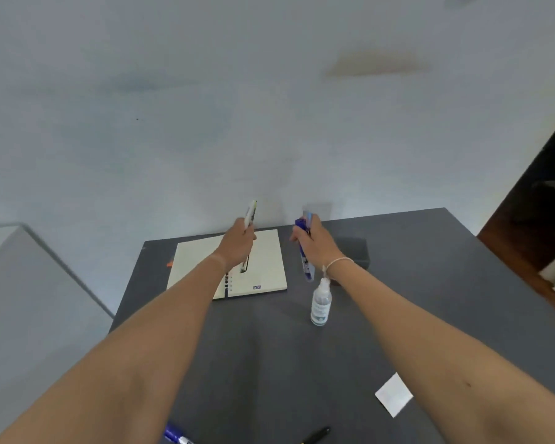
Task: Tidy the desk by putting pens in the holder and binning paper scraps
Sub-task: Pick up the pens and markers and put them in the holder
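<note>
My left hand point(237, 243) is closed around a white and black pen point(250, 214), held above an open notebook point(269, 261). My right hand point(313, 243) grips blue pens point(305, 264) near the desk's far edge, in front of a faint clear holder point(318, 211) against the wall. A white paper scrap point(394, 394) lies at the near right of the grey desk point(269, 347). At the near edge lie a blue pen point(173, 435) and a black pen point(316, 435).
A clear spray bottle point(321, 302) stands just below my right wrist. A dark box point(354, 251) sits behind my right hand. A small orange bit point(170, 264) lies left of the notebook. A pale surface point(29, 283) lies left of the desk.
</note>
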